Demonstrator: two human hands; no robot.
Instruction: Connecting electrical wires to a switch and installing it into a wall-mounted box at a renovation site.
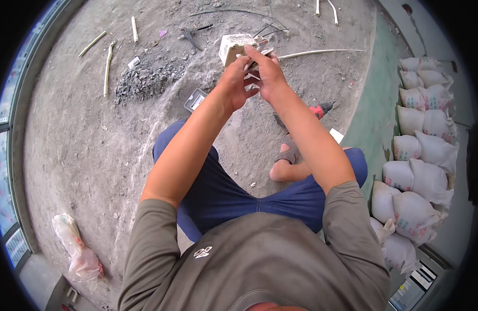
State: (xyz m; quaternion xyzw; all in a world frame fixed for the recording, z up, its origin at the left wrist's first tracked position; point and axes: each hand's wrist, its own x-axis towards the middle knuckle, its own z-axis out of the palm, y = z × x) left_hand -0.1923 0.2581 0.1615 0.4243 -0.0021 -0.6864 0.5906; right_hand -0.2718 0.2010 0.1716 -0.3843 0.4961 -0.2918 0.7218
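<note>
As both hands come together out front, a small pale item (268, 52) sits right at the meeting of the fingertips, its exact shape half hidden. Left hand (236, 80) to its 7 o'clock, fingers curled in and pinching; right hand (270, 75) to its 6 o'clock, knuckles bent, closed on it too, with a gap between the palms. How the grip is shared, I cannot tell.

Now take the hands as the clock's centre, 12 straight ahead. Just past the fingers at 11 there's a white container (236, 45), upper edge ragged. Between 2 and 3, a long pale tube (322, 52) runs away across the dusty floor (145, 150). Over at 10, a dark hand tool (189, 37); at 9, a heap of grey rubble (143, 83), with a pale pipe piece (109, 70) just beyond it. Close in at 8, a small grey tray (195, 100) with something pale in it.

Swing round to 4 and it's a red power tool (319, 111), partly behind the right forearm, a sandalled foot (287, 155) at half past 5. Farther out, between 3 and 5, stuffed white sacks (423, 122) line the wall beyond a green strip (372, 129) of floor. Way back between 7 and 8, a filled translucent bag (80, 254) lies alone on the ground.
</note>
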